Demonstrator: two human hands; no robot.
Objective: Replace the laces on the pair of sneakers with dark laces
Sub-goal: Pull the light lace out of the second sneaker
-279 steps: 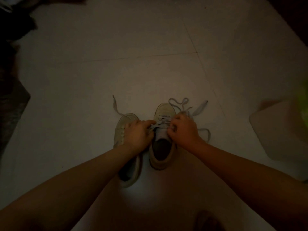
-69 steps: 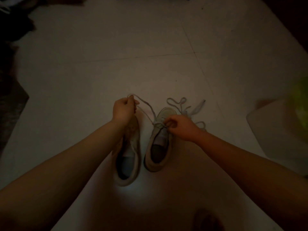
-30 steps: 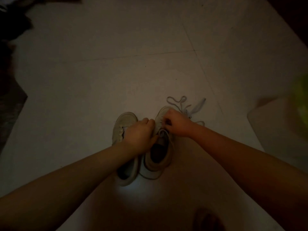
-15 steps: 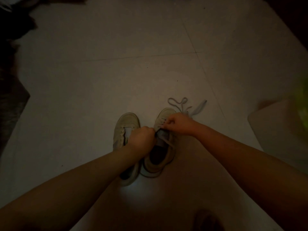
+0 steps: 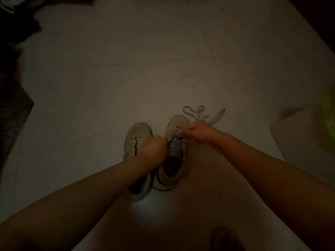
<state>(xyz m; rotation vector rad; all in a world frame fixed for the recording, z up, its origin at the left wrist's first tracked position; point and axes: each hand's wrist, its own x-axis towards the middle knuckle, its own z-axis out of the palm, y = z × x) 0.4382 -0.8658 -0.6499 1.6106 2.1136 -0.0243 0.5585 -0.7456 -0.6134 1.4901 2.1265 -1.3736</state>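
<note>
Hands hide the lace across the dim right sneaker.

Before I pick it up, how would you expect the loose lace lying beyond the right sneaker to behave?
Probably floppy: the loose lace lies in soft curls on the floor. Likely light, being thin and flat. It may dangle and trail if pinched at one end.

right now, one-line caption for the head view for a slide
Both hands, left hand and right hand, work the lace on the right sneaker beside the left sneaker.
</note>
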